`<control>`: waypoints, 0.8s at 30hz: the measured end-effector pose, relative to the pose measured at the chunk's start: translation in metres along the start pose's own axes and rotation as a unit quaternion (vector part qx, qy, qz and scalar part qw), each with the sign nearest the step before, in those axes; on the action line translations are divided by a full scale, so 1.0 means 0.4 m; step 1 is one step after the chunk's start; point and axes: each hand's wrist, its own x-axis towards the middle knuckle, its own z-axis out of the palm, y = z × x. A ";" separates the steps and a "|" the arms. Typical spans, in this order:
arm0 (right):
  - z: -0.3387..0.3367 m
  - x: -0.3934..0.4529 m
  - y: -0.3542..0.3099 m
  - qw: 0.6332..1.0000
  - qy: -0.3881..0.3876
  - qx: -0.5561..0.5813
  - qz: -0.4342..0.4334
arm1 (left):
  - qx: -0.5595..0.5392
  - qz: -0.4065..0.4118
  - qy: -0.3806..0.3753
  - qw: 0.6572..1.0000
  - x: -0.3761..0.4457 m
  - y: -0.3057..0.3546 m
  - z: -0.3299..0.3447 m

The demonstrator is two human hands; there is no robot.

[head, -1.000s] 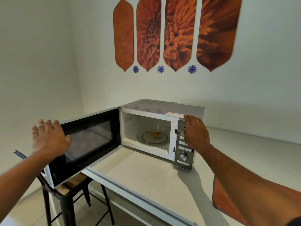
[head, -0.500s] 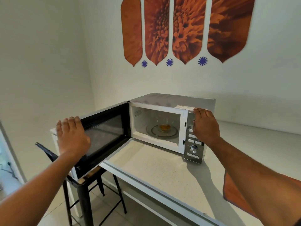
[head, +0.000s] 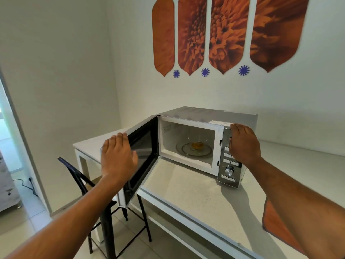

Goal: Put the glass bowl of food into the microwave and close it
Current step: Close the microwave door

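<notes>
A silver and white microwave (head: 209, 114) stands on the white counter (head: 196, 193). Inside it, a glass bowl (head: 197, 143) with amber food sits on the round turntable. The black-framed door (head: 143, 148) is swung out to the left, roughly half open. My left hand (head: 118, 156) lies flat against the door's outer face, fingers together and extended. My right hand (head: 243, 142) rests on the top right front corner of the microwave, over the control panel, fingers curled against it.
A black metal stool (head: 89, 186) with a wooden seat stands below the open door, left of the counter. An orange cloth (head: 276, 223) lies at the counter's right edge. Orange flower panels hang on the wall behind. A doorway opens at far left.
My left hand has pushed the door inward to the right, so it is less open than before. The right hand has stayed on the microwave's front corner. The camera has shifted left.
</notes>
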 end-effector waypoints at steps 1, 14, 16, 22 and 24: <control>-0.001 -0.001 -0.001 1.000 0.000 0.001 0.001 | -0.004 0.007 0.005 1.000 -0.005 0.016 -0.005; -0.008 -0.005 0.003 0.999 -0.042 -0.014 0.003 | -0.462 0.009 0.061 0.885 0.022 0.258 -0.042; -0.008 -0.004 0.008 0.999 -0.039 -0.020 0.002 | -0.546 -0.015 0.035 0.837 0.026 0.305 -0.027; -0.001 -0.005 0.018 0.999 -0.039 -0.028 0.001 | -0.660 -0.048 -0.045 0.749 0.026 0.432 0.015; 0.002 -0.005 0.017 0.999 -0.036 -0.027 -0.003 | -0.665 -0.096 -0.066 0.738 0.028 0.470 0.026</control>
